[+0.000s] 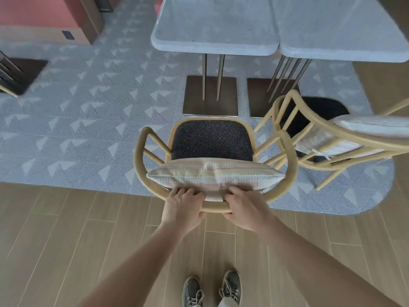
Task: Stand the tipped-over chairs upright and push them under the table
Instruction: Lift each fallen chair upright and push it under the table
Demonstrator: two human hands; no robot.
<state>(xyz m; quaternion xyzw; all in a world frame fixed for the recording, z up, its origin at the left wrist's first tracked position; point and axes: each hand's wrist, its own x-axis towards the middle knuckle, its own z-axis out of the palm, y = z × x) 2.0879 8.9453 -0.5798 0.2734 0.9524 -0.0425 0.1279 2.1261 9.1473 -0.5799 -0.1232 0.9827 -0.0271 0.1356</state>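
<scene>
Facing the table (pixel 214 41), left hand (pixel 181 207) and right hand (pixel 245 209) grasp the upright armchair (pixel 211 140); next, push it straight under.

My only camera rides on my head, wide-angle, looking forward and steeply down: my shoes (pixel 191 291) at the bottom edge, the chair (pixel 211 140) close at centre, the bench (pixel 212 29) up top.

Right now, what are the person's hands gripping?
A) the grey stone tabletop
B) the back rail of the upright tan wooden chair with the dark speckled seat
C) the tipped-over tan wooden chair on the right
B: left hand and right hand both curl round the back rail of the upright tan wooden chair.
</scene>
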